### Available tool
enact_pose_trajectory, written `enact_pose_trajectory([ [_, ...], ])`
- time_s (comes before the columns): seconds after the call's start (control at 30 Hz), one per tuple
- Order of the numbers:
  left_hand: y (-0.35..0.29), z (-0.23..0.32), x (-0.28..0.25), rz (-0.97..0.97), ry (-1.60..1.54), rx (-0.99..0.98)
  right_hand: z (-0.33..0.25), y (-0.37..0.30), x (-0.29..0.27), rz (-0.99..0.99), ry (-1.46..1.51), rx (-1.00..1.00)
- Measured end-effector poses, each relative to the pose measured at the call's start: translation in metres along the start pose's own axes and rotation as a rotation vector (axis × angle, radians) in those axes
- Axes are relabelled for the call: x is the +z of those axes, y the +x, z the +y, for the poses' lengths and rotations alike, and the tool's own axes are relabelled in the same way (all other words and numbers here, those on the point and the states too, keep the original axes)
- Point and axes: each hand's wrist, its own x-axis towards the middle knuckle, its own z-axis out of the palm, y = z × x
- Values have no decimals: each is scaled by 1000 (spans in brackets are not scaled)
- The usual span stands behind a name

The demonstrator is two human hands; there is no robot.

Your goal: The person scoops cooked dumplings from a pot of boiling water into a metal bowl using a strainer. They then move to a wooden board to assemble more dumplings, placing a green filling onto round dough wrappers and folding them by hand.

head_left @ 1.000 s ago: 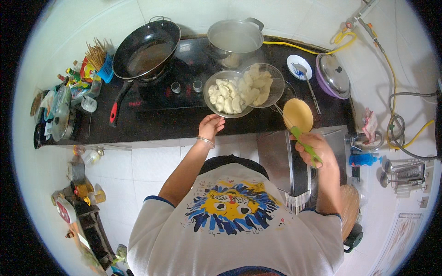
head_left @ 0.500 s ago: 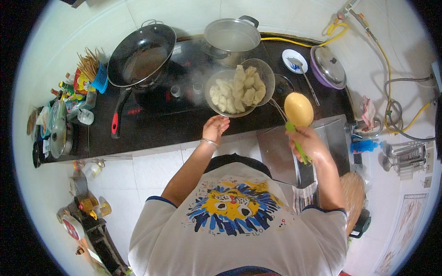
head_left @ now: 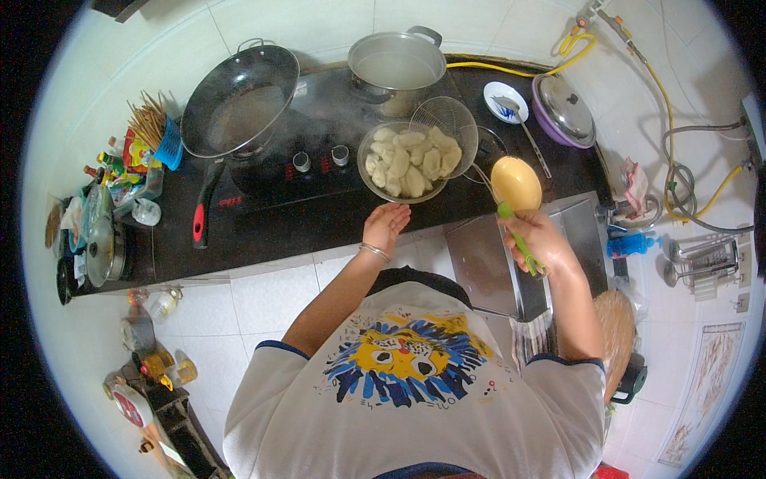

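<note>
My right hand is wrapped round the green handle of a wire-mesh strainer. The strainer's basket tilts over the right side of a round metal bowl. Pale dumplings fill the bowl, and several at its right side lie against the mesh; I cannot tell which of these rest in the strainer. Close against the bowl's near rim is my left hand, its fingers stretched out toward the bowl. A yellow bowl sits just beyond my right hand, beside the strainer's handle.
A steaming pot stands behind the bowl. At the left is a black wok with its handle pointing toward me. A white dish with a spoon and a purple lidded pot stand at the right. The sink is near my right arm.
The dumplings that were heaped in the strainer have slid down into the bowl, leaving the far mesh bare. My left hand has shifted slightly right along the near rim.
</note>
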Motion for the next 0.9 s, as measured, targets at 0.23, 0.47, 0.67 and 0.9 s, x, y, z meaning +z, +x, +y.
enact_pose_trajectory([
  [0.23,1,-1,0,13,-25,-4,-5,-4,-5,7,6,13],
  [0.47,-2,0,6,46,-20,1,-6,-7,-13,55,-19,4],
  [0.67,3,-3,-1,44,-35,3,-8,1,-10,-1,-42,-21],
  [0.9,2,-3,0,37,-32,-1,-5,0,-2,13,-129,-33],
])
